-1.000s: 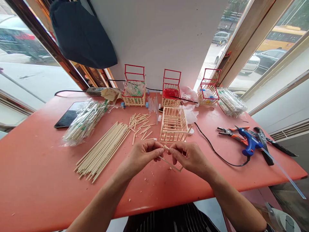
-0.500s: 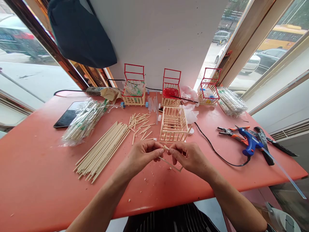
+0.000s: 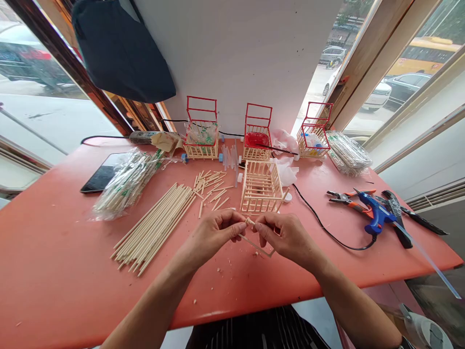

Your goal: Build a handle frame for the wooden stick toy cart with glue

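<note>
My left hand (image 3: 225,230) and my right hand (image 3: 278,233) meet near the table's middle, thumbs and fingertips pinched close together. Between them is a small frame of wooden sticks (image 3: 257,246), its lower bar and one corner showing below the fingers. Both hands grip it near a joint at the top; the rest is covered by my fingers. Just beyond stands a basket of wooden sticks (image 3: 262,186), upright and open at the top. Short cut sticks (image 3: 210,186) lie loose to its left, and a bundle of long sticks (image 3: 154,228) lies farther left.
Three red-topped stick baskets (image 3: 201,149) stand along the wall. A blue glue gun (image 3: 378,215), with its cord, and pliers (image 3: 345,198) lie at the right. At the left, bagged sticks (image 3: 127,186) overlap a dark tablet (image 3: 100,177). Crumbs dot the red table (image 3: 65,257).
Almost nothing differs. The stick frame has shifted very slightly between my fingers, and both hands keep the same pinch.
</note>
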`<action>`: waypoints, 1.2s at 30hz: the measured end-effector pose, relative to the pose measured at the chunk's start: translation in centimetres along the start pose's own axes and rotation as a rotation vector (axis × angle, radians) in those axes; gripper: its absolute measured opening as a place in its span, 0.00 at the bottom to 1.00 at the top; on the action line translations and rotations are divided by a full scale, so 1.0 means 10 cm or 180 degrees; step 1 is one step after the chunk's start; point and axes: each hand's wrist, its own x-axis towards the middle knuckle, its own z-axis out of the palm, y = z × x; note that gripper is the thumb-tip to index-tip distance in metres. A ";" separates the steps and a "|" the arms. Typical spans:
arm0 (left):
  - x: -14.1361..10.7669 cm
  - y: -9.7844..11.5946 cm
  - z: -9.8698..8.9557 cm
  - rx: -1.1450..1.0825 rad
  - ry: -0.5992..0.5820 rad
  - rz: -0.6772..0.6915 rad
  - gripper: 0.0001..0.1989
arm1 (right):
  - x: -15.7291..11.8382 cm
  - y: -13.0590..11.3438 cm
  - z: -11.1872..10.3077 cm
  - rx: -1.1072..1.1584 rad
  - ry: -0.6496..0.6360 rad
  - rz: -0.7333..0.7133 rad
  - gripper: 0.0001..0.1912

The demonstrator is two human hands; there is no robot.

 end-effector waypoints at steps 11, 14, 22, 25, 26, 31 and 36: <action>0.00 -0.02 0.00 -0.0041 -0.0029 0.0021 0.08 | 0.01 0.00 0.00 -0.0001 0.0009 0.0013 0.11; 0.00 -0.01 0.00 -0.0126 0.0013 -0.0046 0.07 | 0.01 0.00 0.00 -0.0014 0.0018 0.0021 0.11; 0.00 -0.02 0.00 -0.0101 0.0155 -0.0025 0.07 | -0.01 0.00 0.01 0.0013 0.0031 -0.0001 0.11; 0.00 -0.03 0.00 -0.0092 0.0168 -0.0003 0.07 | 0.00 0.01 0.02 0.0010 0.0022 -0.0012 0.11; 0.01 -0.03 0.00 -0.0092 0.0167 -0.0001 0.07 | 0.00 0.01 0.02 0.0008 0.0017 -0.0023 0.11; 0.01 -0.03 0.00 -0.0049 0.0175 0.0008 0.07 | 0.01 0.02 0.02 0.0005 0.0021 -0.0054 0.11; 0.01 -0.02 -0.01 0.0006 0.0141 0.0031 0.06 | 0.01 0.02 0.02 0.0025 0.0029 -0.0022 0.10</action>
